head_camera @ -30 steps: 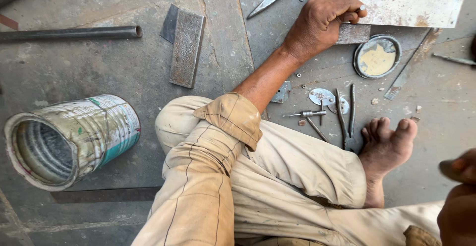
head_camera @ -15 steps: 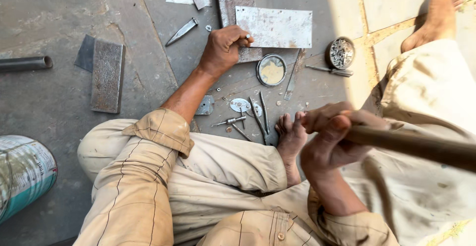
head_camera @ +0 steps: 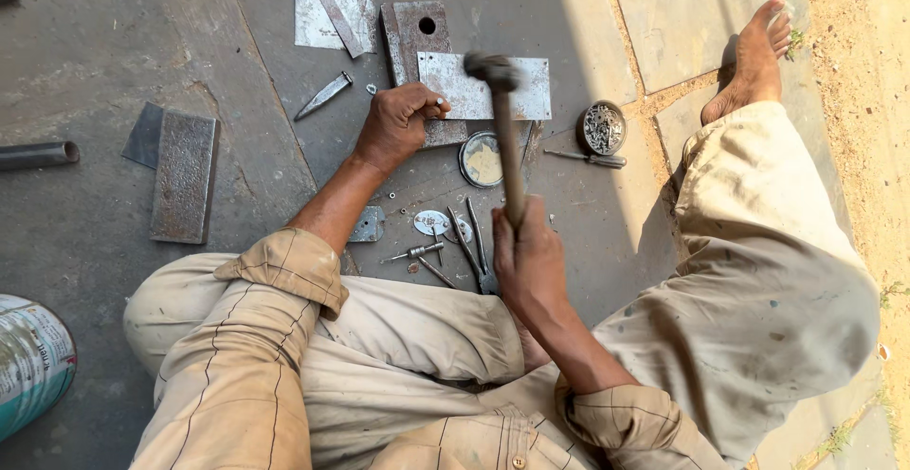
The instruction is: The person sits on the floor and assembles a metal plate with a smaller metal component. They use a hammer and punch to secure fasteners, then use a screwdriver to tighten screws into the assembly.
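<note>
**Hammer head over the plate, fist just to its left**

On the floor (head_camera: 114, 72), in the head view, the right hand (head_camera: 527, 254) has its fingers clamped round the lower end of a hammer (head_camera: 505, 138). The handle's long axis runs almost straight away from the person, and the dark head sits over the near edge of a flat metal plate (head_camera: 531, 86). The left hand (head_camera: 398, 121) lies just left of the hammer head, fingers curled into a fist that rests at the plate's corner; whether it pinches something small I cannot tell. A round tin (head_camera: 482, 160) sits just beside the handle, and loose pliers (head_camera: 477, 252) lie near the right hand.
</note>
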